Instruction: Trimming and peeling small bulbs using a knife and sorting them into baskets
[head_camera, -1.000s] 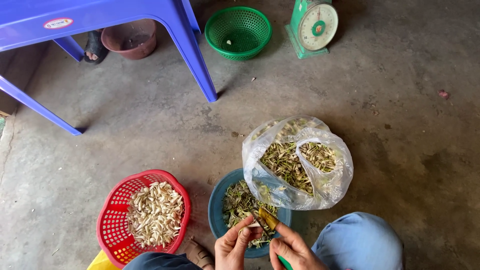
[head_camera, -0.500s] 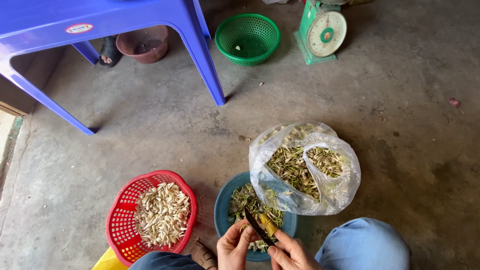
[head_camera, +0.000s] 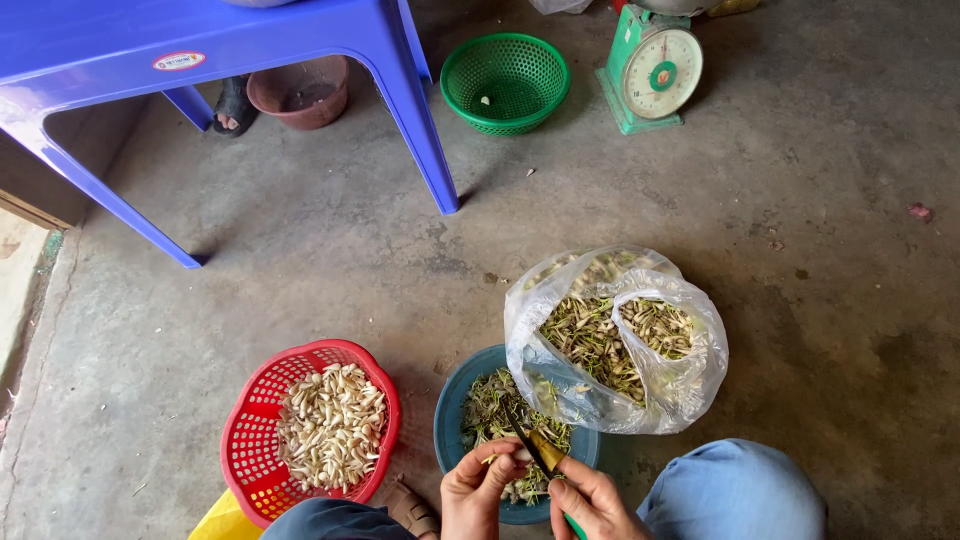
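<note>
1. Head view looks straight down at a grey concrete floor (head_camera: 300, 270); both hands work at six o'clock, close to the body, over a round teal plastic bowl (head_camera: 452, 420) so trimmings fall into it.
2. Left hand (head_camera: 482, 492) is closed in a pinch on a small pale bulb piece (head_camera: 522, 455), fingertips turning it up toward the blade.
3. Right hand (head_camera: 590, 502) is wrapped round a small green-handled knife (head_camera: 540, 455), its dark blade angled to eleven o'clock and touching the piece.
4. Clear plastic bag of unpeeled greenish-brown pieces (head_camera: 615, 340) slumps at one o'clock, touching the bowl's rim, mouth open for easy reach.
5. Red plastic lattice basket (head_camera: 250, 440) at nine o'clock holds cream-white peeled pieces (head_camera: 330, 425), kept apart from the scraps.
6. Far off at twelve o'clock: a blue plastic table (head_camera: 200, 40), an almost empty green plastic lattice basket (head_camera: 505, 80), a green dial weighing scale (head_camera: 655, 70), a brown round tub (head_camera: 300, 92).
</note>
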